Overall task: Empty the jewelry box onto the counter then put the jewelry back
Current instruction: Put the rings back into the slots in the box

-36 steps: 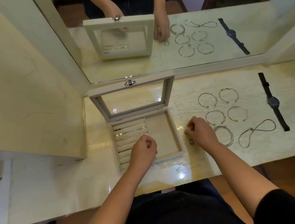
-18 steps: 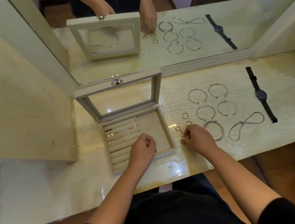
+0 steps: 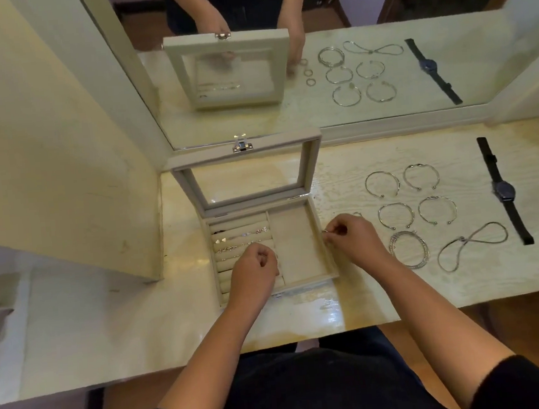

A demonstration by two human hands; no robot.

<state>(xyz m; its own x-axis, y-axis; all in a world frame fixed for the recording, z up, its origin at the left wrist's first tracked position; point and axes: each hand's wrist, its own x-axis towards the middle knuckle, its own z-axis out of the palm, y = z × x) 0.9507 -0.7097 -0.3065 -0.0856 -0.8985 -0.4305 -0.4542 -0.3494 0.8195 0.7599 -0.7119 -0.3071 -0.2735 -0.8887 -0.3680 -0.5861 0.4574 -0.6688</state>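
Your right grip (image 3: 352, 239) pinches a small silver ring (image 3: 326, 231) just above the right wall of the open jewelry box (image 3: 298, 250), which sits on the worktop (image 3: 383, 292) with its lid upright. Your left grip (image 3: 254, 267) is curled over the box's ring rolls (image 3: 241, 231); whether it holds anything cannot be told. A stack of bangles (image 3: 424, 252), a necklace (image 3: 462, 239) and a watch (image 3: 505, 191) lie to the right.

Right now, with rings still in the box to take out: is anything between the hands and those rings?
Nothing visible blocks them. The lid stands open; the rings lie uncovered. The left hand hovers over the nearer rolls; the right hand pinches a small shiny piece at the right wall of the box.
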